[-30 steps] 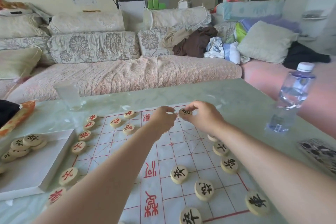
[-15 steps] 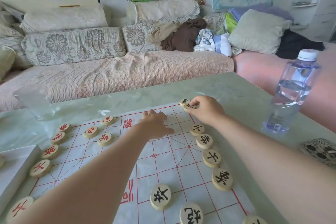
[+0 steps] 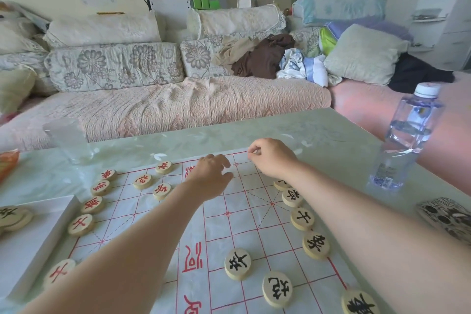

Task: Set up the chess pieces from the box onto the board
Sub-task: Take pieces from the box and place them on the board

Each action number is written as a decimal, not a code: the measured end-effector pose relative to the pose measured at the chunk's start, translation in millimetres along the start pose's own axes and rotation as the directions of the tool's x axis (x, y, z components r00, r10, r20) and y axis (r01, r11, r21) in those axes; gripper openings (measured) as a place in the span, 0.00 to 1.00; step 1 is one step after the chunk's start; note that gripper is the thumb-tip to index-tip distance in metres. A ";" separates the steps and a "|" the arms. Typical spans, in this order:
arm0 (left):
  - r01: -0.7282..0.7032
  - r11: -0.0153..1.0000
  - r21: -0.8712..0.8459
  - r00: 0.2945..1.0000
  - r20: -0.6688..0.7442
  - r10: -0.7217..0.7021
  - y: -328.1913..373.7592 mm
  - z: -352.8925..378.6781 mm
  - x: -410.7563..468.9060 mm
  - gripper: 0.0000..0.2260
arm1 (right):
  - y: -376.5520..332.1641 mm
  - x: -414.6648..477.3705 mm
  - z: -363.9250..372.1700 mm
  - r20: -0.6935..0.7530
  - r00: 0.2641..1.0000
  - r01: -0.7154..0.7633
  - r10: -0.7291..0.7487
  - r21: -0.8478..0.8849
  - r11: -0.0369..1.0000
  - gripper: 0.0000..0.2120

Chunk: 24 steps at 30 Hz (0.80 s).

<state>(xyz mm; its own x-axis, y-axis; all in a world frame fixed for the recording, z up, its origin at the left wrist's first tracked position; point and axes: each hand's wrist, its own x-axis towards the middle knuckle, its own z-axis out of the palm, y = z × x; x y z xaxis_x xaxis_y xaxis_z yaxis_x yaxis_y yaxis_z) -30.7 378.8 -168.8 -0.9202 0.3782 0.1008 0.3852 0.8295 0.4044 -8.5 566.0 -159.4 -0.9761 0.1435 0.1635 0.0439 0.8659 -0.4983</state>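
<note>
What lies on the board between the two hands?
Head view: no piece, only bare board between the left hand and the right hand.

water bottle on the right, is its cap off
No, the white cap sits on top of the water bottle.
</note>
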 end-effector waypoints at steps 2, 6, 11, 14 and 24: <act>0.020 0.999 -0.035 0.998 -0.053 -0.022 -8.7 -14.9 -12.1 0.09 | -25.8 -6.6 2.7 0.038 0.998 0.049 -0.050 0.041 0.998 0.08; 0.091 0.990 -0.107 0.990 -0.102 -0.102 -33.1 -49.5 -45.5 0.07 | -83.1 -24.9 13.7 0.084 0.987 0.126 -0.137 0.132 0.983 0.08; 0.202 0.971 -0.131 0.970 -0.111 -0.217 -86.0 -95.2 -100.9 0.07 | -156.9 -62.0 48.8 0.183 0.954 0.216 -0.236 0.124 0.969 0.09; 0.254 0.956 -0.148 0.945 -0.171 -0.278 -122.7 -116.6 -137.8 0.09 | -197.1 -80.9 70.9 0.240 0.915 0.308 -0.325 0.105 0.946 0.09; 0.458 0.888 -0.050 0.800 -0.412 -0.436 -260.2 -157.2 -257.4 0.11 | -337.9 -99.7 137.2 0.352 0.796 0.492 -0.492 0.096 0.865 0.10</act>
<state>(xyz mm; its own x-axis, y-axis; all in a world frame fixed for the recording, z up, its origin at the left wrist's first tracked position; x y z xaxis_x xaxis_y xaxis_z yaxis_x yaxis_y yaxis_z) 95.0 1.0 -157.1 -0.9328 -0.2285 0.2788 -0.0829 0.8887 0.4509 44.7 193.4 -124.1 -0.8737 -0.4806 0.0751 -0.4628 0.7738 -0.4326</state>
